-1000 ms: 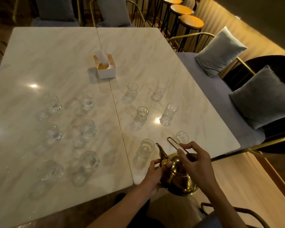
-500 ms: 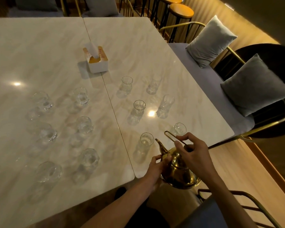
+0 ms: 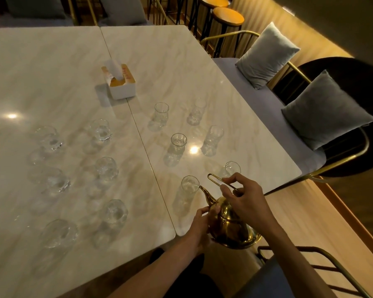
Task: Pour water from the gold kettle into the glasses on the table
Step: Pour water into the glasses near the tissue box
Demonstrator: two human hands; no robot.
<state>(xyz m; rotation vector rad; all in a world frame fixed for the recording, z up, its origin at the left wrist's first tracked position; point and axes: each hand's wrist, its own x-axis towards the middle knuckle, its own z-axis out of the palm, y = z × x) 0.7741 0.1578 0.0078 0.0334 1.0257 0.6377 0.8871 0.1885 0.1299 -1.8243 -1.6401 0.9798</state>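
The room was dim and warmly lit, with two pale marble-look tables (image 3: 52, 61) pushed together edge to edge, grey cushions (image 3: 265, 54) on a bench along the right side and round-topped stools (image 3: 227, 16) beyond the far corner.

In the head view, a white tissue box (image 3: 122, 84) sat over the seam between the tables, a sheet standing up from its slot. Six short, rounded glasses (image 3: 106, 171) stood in two rows on the left table. Six taller, narrow glasses stood in two rows on the right table, the nearest of them (image 3: 188, 188) close to the table's near edge.

The gold kettle (image 3: 230, 224) was held over the near right corner of the right table, tipped forward to the left, with its spout tip at the rim of that nearest tall glass. Whether water was running could not be made out. The right hand (image 3: 248, 198) was clamped on the kettle's thin wire handle, fingers and thumb curled round it. The left hand (image 3: 200, 226) cupped the front of the kettle's body below the spout, its fingers curved against the metal. Another tall glass (image 3: 232, 168) stood just behind the right hand's fingers.
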